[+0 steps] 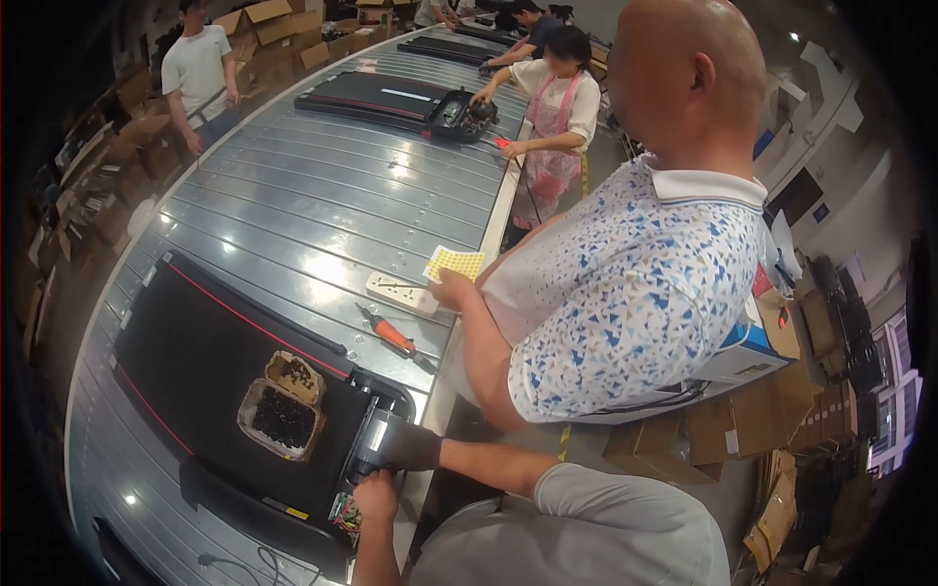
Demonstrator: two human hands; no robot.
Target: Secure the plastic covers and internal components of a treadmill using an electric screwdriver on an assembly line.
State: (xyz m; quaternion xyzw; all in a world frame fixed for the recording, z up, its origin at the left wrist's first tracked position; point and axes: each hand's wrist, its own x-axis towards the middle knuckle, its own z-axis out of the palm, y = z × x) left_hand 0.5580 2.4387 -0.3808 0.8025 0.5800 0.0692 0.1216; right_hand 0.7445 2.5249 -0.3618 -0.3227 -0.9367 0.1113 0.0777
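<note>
Black flat machine (186, 327), red-striped, lies on the ribbed metal table (342, 210); its yellow label (296, 513) is too small to read. Gloved right hand (412, 449) is at the silver cylinder (371, 437), grip hidden; left hand (375, 496), fingers curled, is beside coloured wires (343, 514), hold unclear. Open carton (277, 449) contains small black pieces (283, 417). Co-worker (625, 283) holds yellow-patterned sheet (455, 264). Cardboard boxes (269, 27) stand beyond.

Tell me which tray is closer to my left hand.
The larger tray, holding black bits; the smaller tray sits farther from your left hand.
</note>
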